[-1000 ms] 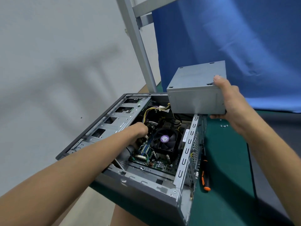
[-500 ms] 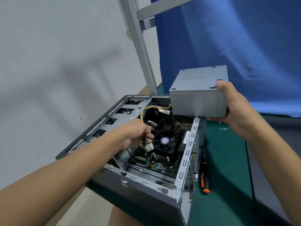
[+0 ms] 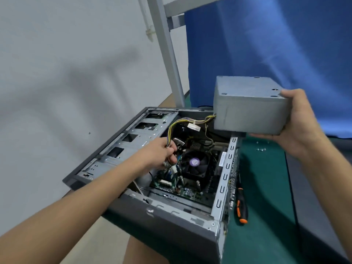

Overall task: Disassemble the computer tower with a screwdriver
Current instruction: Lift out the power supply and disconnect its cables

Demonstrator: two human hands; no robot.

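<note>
We are freeing the power supply (image 3: 247, 107) — our right hand (image 3: 299, 122) clamps it above the open tower (image 3: 171, 216) on the table (image 3: 266, 197), while our left hand (image 3: 160, 154) pinches its wires (image 3: 169, 132) with curled fingers. Next, likely — unplug them.

grey power supply (image 3: 247, 109), yellow cables (image 3: 175, 123), purple-centred black fan (image 3: 195, 164), orange-and-black screwdriver (image 3: 241, 208), green mat (image 3: 262, 187), blue curtain (image 3: 266, 44).

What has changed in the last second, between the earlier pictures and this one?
The right hand has carried the power supply to the right, away from the computer case. The left hand, which reached down to the board, now grips the cables, with a white plug hanging below it, seemingly pulled off. The right hand's grip, the case and the screwdriver on the green mat are unchanged.
</note>
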